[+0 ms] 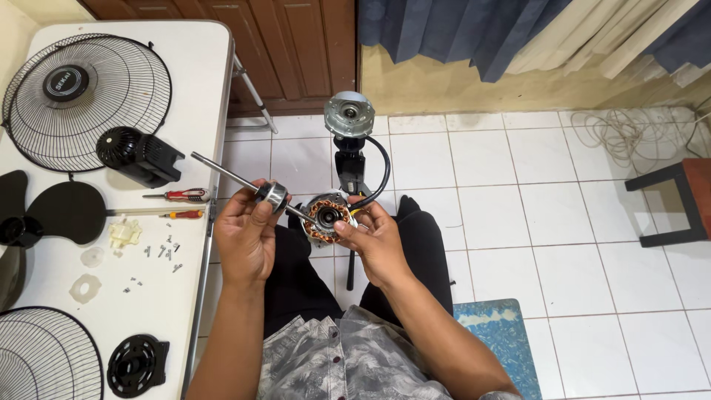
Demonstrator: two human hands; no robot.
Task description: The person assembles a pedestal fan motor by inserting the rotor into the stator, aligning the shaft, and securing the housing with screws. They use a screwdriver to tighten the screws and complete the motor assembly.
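Nearest the lens, a grey patterned shirt [348, 355] and dark trousers frame both hands. Left hand [244, 230] grips a rotor [272, 194] — a silver cylinder on a long steel shaft angled up-left past the fingers. Right hand [374, 241] clasps the stator [326, 216], a round motor body with copper windings and a dark central bore, just right of the rotor. Beyond the hands stands the fan neck with a metal end cap [349, 113] and black cable. Left of the left hand, a white table [200, 89] carries 2 screwdrivers [178, 195], loose screws [164, 252], a fan guard [85, 100] and a black motor cover [138, 155]. White floor tiles [563, 222] lie right of the right hand.
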